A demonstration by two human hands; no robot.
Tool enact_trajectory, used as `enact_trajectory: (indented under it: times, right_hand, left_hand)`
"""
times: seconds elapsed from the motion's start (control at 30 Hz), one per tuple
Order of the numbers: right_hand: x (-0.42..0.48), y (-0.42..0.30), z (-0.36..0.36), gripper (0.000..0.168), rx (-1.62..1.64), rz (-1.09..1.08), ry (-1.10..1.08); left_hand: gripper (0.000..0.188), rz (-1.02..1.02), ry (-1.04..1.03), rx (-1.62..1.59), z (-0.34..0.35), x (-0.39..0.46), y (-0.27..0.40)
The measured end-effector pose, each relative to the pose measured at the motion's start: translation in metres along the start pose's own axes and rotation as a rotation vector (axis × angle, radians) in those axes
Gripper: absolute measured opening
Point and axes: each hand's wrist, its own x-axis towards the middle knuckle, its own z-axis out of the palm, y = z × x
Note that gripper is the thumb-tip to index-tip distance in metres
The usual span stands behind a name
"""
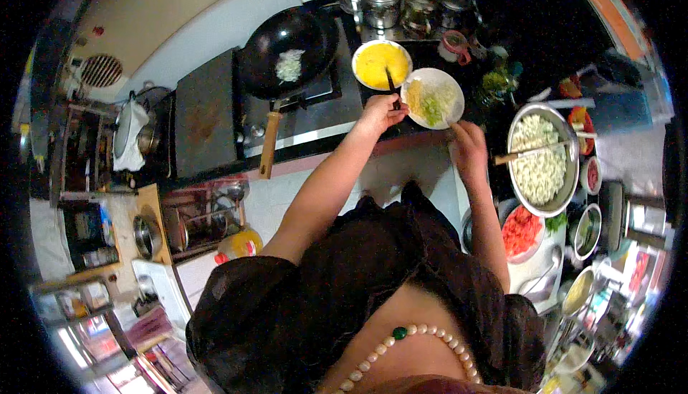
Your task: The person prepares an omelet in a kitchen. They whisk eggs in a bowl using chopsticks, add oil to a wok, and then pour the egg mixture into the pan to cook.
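My left hand (384, 113) is closed around the dark handle of a utensil (391, 79), which dips into a bowl of yellow liquid (376, 63) that looks like beaten egg. Its fingertips also come close to the left rim of a white dish (456, 90). Chopped pale green pieces (432, 106) and a yellowish minced ingredient (414, 96) lie in that dish. My right hand (470, 147), slightly blurred, has its fingers on the dish's lower right rim. To the left, a black wok (274, 34) sits on the gas stove (317, 120), with white lumps of fat or a similar ingredient (289, 65) inside.
The wok's wooden handle (270, 144) juts over the counter edge. At right stand a steel basin of pale diced pieces (537, 163) with a wooden-handled tool (505, 158) across it, and a bowl of chopped red pieces (521, 233). Lidded steel pots (380, 4) line the back.
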Motion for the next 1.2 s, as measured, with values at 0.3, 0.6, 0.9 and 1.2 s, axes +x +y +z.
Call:
enact_trajectory:
  times: [0.3, 0.6, 0.9, 1.2]
  right_hand:
    - [0.127, 0.018, 0.142, 0.029, 0.546, -0.375, -0.392]
    - [0.171, 0.078, 0.140, 0.004, 0.872, 0.092, -0.078]
    - [0.177, 0.106, 0.144, 0.021, 1.285, 0.588, -0.178]
    - [0.182, 0.117, 0.155, 0.017, 1.352, 0.646, -0.317]
  left_hand:
    - [0.033, 0.119, 0.150, 0.091, 0.020, -0.024, 0.005]
    - [0.046, 0.143, 0.250, 0.157, 0.021, -0.059, -0.008]
    - [0.030, 0.120, 0.314, 0.099, -0.030, -0.089, -0.062]
    - [0.029, 0.154, 0.325, 0.027, -0.051, -0.110, -0.071]
